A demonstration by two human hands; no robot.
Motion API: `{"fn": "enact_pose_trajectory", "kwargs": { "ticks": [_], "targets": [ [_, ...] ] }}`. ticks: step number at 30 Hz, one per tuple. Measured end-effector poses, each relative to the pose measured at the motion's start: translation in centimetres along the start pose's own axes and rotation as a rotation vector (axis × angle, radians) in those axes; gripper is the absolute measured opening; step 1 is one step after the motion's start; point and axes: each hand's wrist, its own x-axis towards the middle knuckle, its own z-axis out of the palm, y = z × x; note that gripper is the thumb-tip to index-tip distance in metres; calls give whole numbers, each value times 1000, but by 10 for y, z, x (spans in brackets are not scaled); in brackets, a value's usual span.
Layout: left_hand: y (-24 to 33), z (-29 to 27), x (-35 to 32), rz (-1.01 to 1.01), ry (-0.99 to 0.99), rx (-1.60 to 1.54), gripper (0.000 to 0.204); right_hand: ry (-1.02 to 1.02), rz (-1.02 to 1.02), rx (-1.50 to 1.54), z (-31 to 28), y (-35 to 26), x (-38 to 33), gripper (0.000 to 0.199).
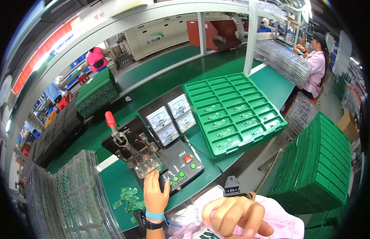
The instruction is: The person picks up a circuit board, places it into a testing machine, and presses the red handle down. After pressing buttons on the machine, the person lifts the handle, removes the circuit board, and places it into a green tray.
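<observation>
My left hand (154, 191) reaches forward with its fingers stretched out, and the fingertips are at the clear plate (147, 164) of a black test fixture (131, 147). A toggle clamp with a red handle (109, 119) stands upright on that fixture. Close to my body, my right hand (234, 215) is closed with its fingers curled down; whatever may be in them is hidden. Loose green circuit boards (131, 201) lie in a pile left of my left hand. Beside the fixture, a control box (185, 171) carries green buttons and a red switch, with several dial meters (158, 118) behind it.
A green compartment tray (217, 95) holds several circuit boards in its nearer cells. Clear plastic trays (79, 195) are stacked at the left, green trays (312, 167) at the right. A white post (250, 38) rises behind the bench. A person in pink (315, 67) works at the far right.
</observation>
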Motion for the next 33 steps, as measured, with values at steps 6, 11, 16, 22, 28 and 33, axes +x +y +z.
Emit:
{"fn": "enact_pose_trajectory", "kwargs": {
  "ticks": [6,11,16,22,28,33],
  "targets": [
    [16,-7,-1,-2,-15,132,43,53,-58,-71,-4,-5,-8,50],
    [26,-45,-1,58,-120,-73,49,14,-78,-61,-11,-14,2,48],
    [49,-62,91,82,535,166,56,137,-63,-127,-8,-24,-11,52],
    [13,-79,156,-271,235,-227,59,157,-88,-245,-11,-26,-25,65],
    [-3,-32,79,481,512,-258,48,280,146,-375,-3,-28,-45,71],
    [22,-53,18,217,390,-143,51,170,500,-486,-27,-14,-53,63]
  ]
}}
